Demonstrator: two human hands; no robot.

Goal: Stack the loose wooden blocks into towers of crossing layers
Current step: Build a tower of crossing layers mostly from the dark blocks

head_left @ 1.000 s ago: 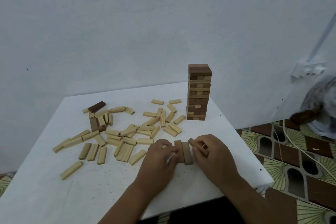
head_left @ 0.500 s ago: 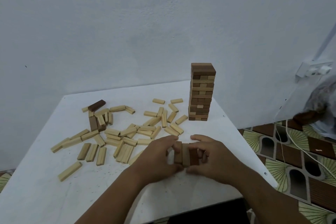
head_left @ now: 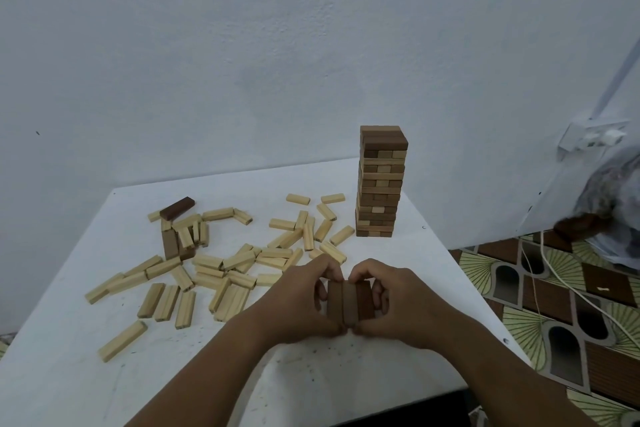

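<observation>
Three dark wooden blocks (head_left: pixel 350 302) lie side by side as one row near the front of the white table (head_left: pixel 62 374). My left hand (head_left: pixel 298 305) grips the row from its left side, thumb at the near end and fingers over the far end. My right hand (head_left: pixel 398 305) grips it from the right in the same way. A finished tower (head_left: pixel 380 182) of crossing layers stands behind, near the table's right edge. Several pale loose blocks (head_left: pixel 235 263) lie scattered left of my hands, with a few dark blocks (head_left: pixel 176 209) among them.
The table's right edge runs close to the tower. Right of it lies patterned floor (head_left: pixel 554 305) with white cables (head_left: pixel 547 267). A wall socket (head_left: pixel 592 139) and a plastic bag (head_left: pixel 613 211) sit at far right. A pale wall stands behind.
My right hand has set the third dark block beside the other two. Both hands have closed in around the row and squeezed the blocks together.
</observation>
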